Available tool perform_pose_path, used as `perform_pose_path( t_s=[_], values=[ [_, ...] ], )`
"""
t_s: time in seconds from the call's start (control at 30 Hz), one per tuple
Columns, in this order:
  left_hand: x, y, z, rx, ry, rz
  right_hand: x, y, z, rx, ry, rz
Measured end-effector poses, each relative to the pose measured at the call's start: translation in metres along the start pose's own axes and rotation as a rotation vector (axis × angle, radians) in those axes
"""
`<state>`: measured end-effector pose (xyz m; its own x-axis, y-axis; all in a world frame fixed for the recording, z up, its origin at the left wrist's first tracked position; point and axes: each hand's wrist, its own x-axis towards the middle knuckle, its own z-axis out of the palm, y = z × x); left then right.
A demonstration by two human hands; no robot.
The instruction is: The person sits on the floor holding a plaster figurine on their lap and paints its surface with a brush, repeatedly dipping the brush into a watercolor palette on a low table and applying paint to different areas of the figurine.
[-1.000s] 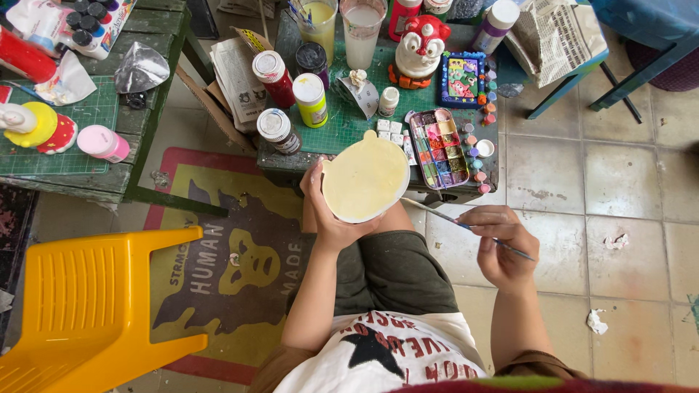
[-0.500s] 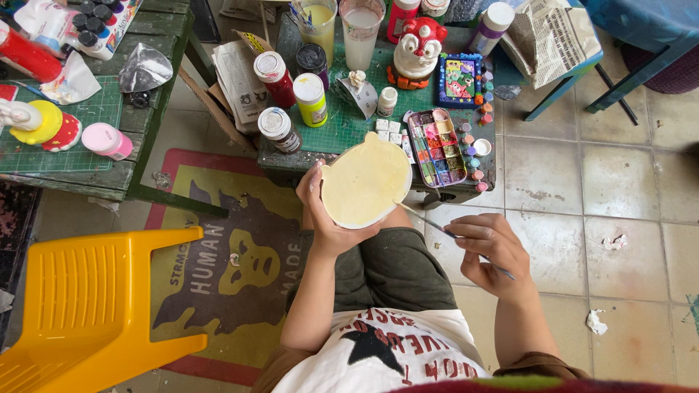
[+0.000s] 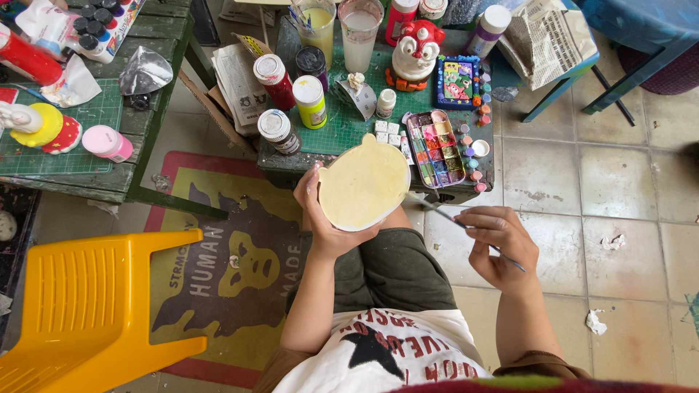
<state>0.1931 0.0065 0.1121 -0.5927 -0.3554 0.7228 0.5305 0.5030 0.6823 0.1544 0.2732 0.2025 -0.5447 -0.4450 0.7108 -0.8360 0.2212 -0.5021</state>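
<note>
The left hand [image 3: 328, 225] holds a round, cream-coloured flat piece with two small ears [image 3: 364, 182] up over the lap, just in front of the green bench [image 3: 342, 127], its fingers clamped around the left edge and underside. The right hand [image 3: 499, 247] has its fingers pinched together on a thin paintbrush [image 3: 444, 215], whose tip points toward the piece's lower right edge, just short of it. The base coat looks laid on and the painting appears paused between strokes; a next stroke would call for a steady tilt of the piece and a loaded tip.

On the bench, an open paint palette [image 3: 433, 149] lies just right of the piece, with tiny paint pots [image 3: 477, 149] beside it. Paint bottles stand behind: a red one [image 3: 275, 80], a yellow-green one [image 3: 311, 102], and a dark one with a white cap [image 3: 278, 132]. A painted lion figurine [image 3: 416, 54] stands further back.
</note>
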Motion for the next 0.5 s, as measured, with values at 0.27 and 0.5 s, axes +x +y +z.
perform_pose_path(
  t_s=[0.27,0.5],
  values=[
    [0.0011,0.0018,0.0000,0.023,-0.005,0.024,0.0025,-0.0002,-0.0022,-0.001,-0.033,-0.011],
    [0.0011,0.0040,0.0012,0.019,-0.008,0.019,0.0010,-0.0012,-0.0049,-0.016,-0.023,0.000]
  ],
)
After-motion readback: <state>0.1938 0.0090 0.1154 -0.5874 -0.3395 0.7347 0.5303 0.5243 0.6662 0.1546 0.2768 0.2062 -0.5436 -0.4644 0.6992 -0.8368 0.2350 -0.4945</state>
